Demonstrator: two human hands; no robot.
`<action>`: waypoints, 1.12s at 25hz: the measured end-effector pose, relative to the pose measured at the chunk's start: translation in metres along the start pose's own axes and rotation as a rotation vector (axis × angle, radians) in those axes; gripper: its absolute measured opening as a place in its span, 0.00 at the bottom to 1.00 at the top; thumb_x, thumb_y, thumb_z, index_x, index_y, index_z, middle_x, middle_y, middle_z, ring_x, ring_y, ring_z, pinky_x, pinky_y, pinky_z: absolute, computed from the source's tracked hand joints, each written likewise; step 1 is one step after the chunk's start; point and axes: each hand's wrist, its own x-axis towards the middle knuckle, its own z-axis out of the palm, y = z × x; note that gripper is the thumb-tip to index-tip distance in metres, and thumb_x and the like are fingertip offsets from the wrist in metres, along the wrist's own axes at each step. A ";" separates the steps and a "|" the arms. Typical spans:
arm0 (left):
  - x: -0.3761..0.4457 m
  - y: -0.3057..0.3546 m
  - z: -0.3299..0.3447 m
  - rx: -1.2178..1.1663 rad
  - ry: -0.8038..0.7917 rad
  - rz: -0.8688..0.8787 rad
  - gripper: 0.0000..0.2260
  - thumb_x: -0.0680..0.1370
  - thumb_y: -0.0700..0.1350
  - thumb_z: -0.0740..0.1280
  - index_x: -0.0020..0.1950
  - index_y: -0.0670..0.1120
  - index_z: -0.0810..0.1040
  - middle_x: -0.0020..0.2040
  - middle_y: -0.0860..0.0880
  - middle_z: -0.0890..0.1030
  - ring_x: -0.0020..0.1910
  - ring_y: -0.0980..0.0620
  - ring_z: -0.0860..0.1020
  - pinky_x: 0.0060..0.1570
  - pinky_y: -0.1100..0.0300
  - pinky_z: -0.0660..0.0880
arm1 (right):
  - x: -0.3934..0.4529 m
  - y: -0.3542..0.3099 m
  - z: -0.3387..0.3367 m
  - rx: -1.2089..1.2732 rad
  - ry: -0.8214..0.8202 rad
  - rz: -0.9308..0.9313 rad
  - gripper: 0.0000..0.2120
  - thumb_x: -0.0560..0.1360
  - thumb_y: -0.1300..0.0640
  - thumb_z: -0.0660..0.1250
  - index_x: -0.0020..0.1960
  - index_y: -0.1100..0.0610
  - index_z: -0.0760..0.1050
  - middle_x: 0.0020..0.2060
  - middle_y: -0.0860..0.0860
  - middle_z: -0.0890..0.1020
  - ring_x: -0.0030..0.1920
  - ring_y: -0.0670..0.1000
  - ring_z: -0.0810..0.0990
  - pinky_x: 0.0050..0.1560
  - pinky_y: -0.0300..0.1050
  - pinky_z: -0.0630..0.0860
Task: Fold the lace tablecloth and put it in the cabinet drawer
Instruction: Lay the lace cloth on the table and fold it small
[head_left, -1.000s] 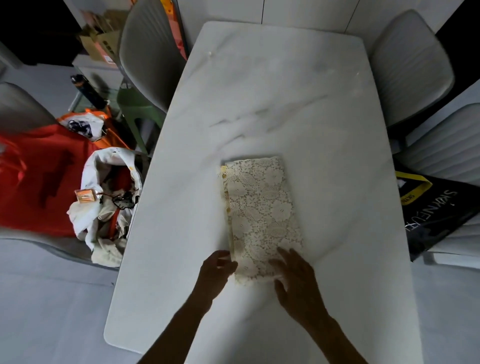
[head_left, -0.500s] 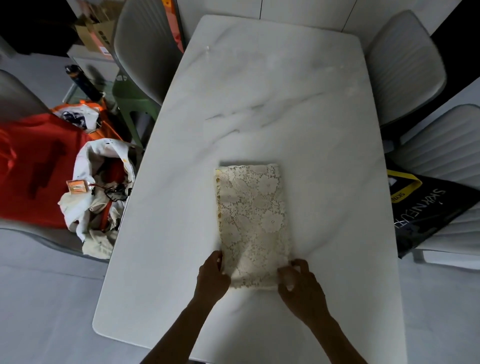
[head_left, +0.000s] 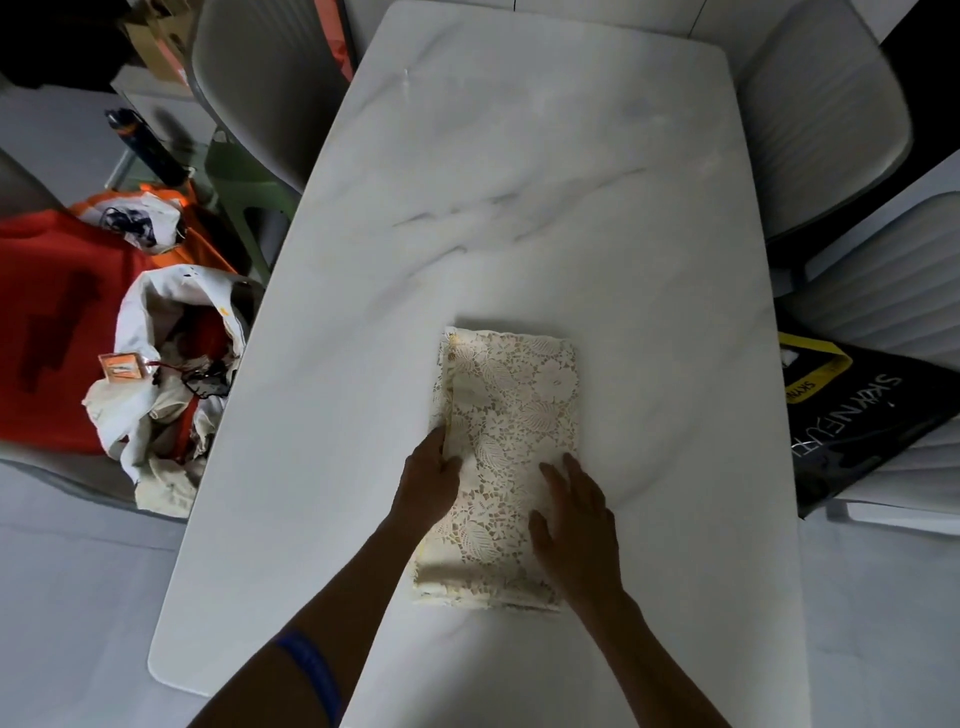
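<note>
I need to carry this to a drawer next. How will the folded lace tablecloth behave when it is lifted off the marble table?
The lace tablecloth will probably sag: it is soft openwork cloth in loose layers. It looks light. The layers may slip apart, since only the left hand and right hand resting on it hold them flat. It would likely slide easily on the smooth table.

Folded tablecloth (head_left: 511, 415) on table (head_left: 519, 182) near edge, both hands (head_left: 574, 512) on it, chairs (head_left: 821, 98) L & R.
</note>
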 end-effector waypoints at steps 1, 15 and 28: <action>0.004 0.001 0.000 -0.008 -0.035 -0.016 0.17 0.78 0.35 0.60 0.66 0.45 0.72 0.54 0.43 0.81 0.39 0.49 0.79 0.36 0.51 0.80 | -0.001 0.004 0.006 -0.036 -0.038 -0.013 0.30 0.77 0.49 0.61 0.77 0.49 0.58 0.80 0.52 0.51 0.76 0.59 0.58 0.68 0.57 0.67; -0.046 -0.066 -0.038 0.943 -0.130 0.911 0.33 0.62 0.35 0.78 0.68 0.44 0.77 0.70 0.45 0.75 0.69 0.45 0.73 0.62 0.52 0.77 | -0.041 0.083 0.026 -0.315 0.030 -0.534 0.28 0.75 0.59 0.60 0.76 0.51 0.64 0.77 0.53 0.62 0.77 0.59 0.58 0.69 0.62 0.68; -0.051 -0.098 -0.048 0.949 -0.327 0.893 0.38 0.74 0.56 0.70 0.79 0.54 0.55 0.81 0.45 0.51 0.80 0.47 0.49 0.75 0.54 0.60 | -0.045 0.101 0.012 -0.251 -0.143 -0.627 0.36 0.75 0.38 0.61 0.79 0.45 0.53 0.80 0.50 0.53 0.79 0.55 0.52 0.74 0.52 0.57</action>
